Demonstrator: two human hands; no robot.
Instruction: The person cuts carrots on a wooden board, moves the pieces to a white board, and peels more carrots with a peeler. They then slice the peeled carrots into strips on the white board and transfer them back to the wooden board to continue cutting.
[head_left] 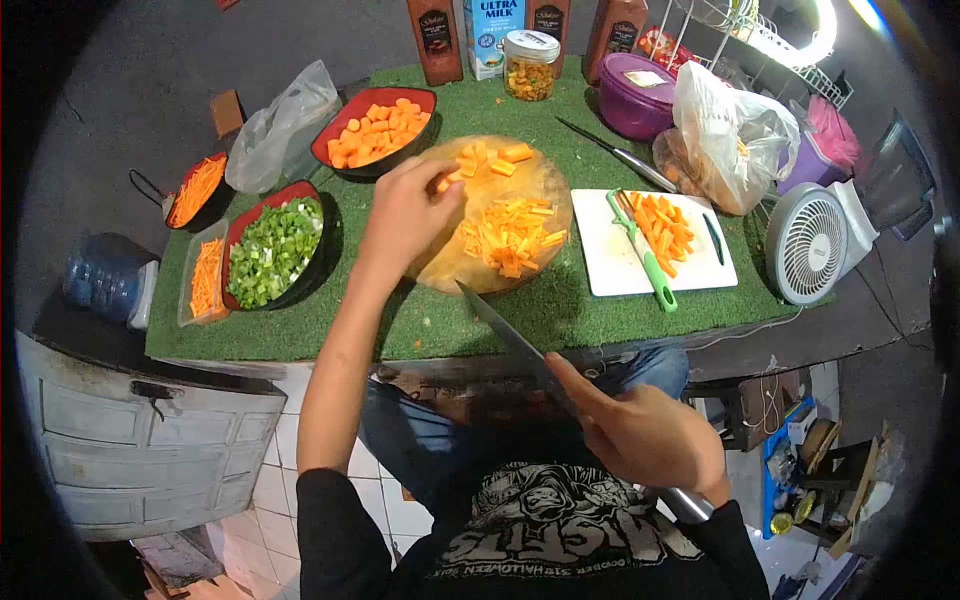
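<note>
The right grip (650, 430) was wrapped around the knife (512, 336); whether the left grip (412, 205) pinched anything, I couldn't tell. Carrot strips (508, 238) lay just right of the left grip.

left hand (415, 205) at carrot pieces (515, 153) on round board (547, 192) | right hand (650, 440) grips knife (515, 342)

Side items I watched from afar

I saw a blue milk carton (488, 45) behind a lidded jar (530, 72), a purple tub (632, 108) right of them, a white fan (810, 245) at the right edge of the worktop (430, 340), and a blue jug (102, 278) beyond its left side.
</note>
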